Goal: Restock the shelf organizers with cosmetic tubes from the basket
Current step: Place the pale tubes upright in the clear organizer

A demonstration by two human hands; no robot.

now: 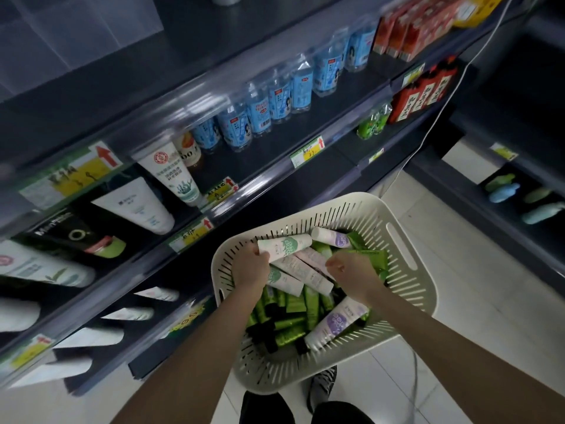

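Curling round one end of a white tube with a green emblem [286, 246], the fingers of the left hand [250, 266] hold it raised above the heap, and the rest of the tube points off to their right. The right hand [351, 272] sits a little to the right, its fingers [331, 264] bent inward and bunched. They lie against the pale tubes, but I cannot tell whether they pinch one.

Between the two sets of fingers and just beneath them, white and pink tubes [305, 270] lie side by side at a slant. Just beyond the right fingers rests a white tube with a purple emblem [331, 237], and a bright green tube [371, 257] shows behind the right hand. Nearer the person than the fingers, under the wrists, green tubes with black caps [284, 316] crowd the bottom. Another purple-marked tube [333, 325] lies on them below the right forearm.

All of these lie in a cream slotted basket [403, 240], which has a handle slot in the wall to the right of the right hand.

To the left of the left fingers and beyond them run the dark shelves [342, 93]. The nearest hold larger tubes, blurred: a white one with teal print [171, 175], a plain white one [137, 206] and a black one [70, 231]. Farther beyond the fingers stand blue-labelled bottles [275, 102] and red cartons [412, 29]. Yellow-green price tags [307, 153] sit on the shelf edges. A pale tiled floor [458, 301] lies to the right of the basket.
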